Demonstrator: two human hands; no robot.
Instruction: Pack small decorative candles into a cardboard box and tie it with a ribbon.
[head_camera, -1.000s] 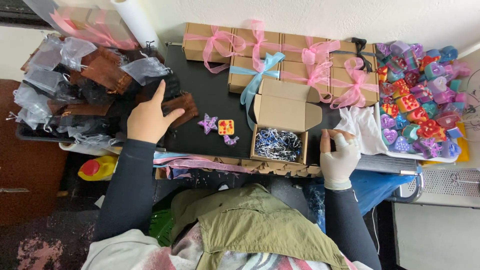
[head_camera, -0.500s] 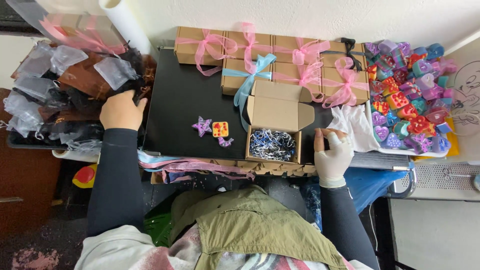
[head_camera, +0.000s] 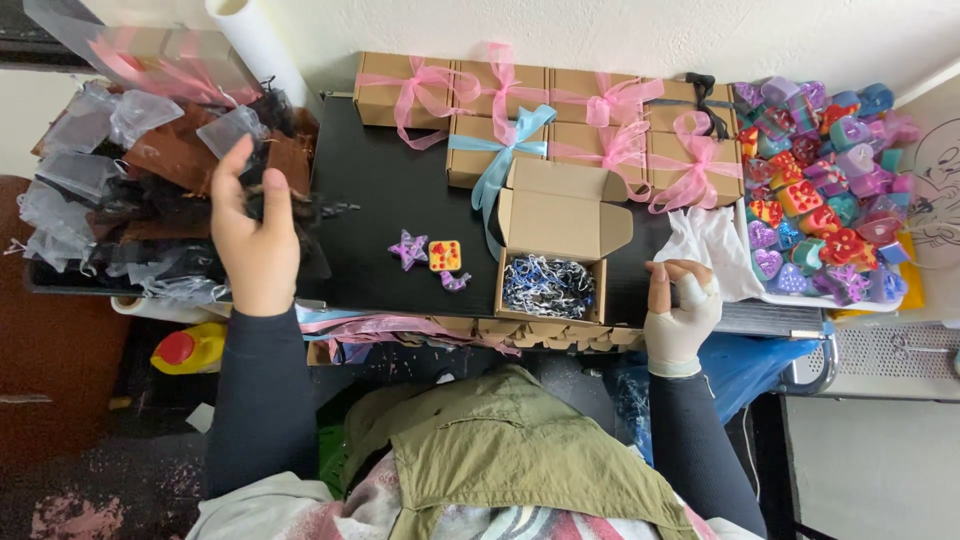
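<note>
Black organza pouch (head_camera: 300, 212) pinched in left hand (head_camera: 255, 245), lifted off pile (head_camera: 120, 190); gloved right hand (head_camera: 680, 310) rested empty, fingers curled, beside open box (head_camera: 555, 255).

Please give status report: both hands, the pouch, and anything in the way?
Left hand raised, grip shut on dark mesh pouch over pouch pile. Right hand, gloved, rests at table edge, holds nothing. Open box beside it; path unobstructed.
</note>
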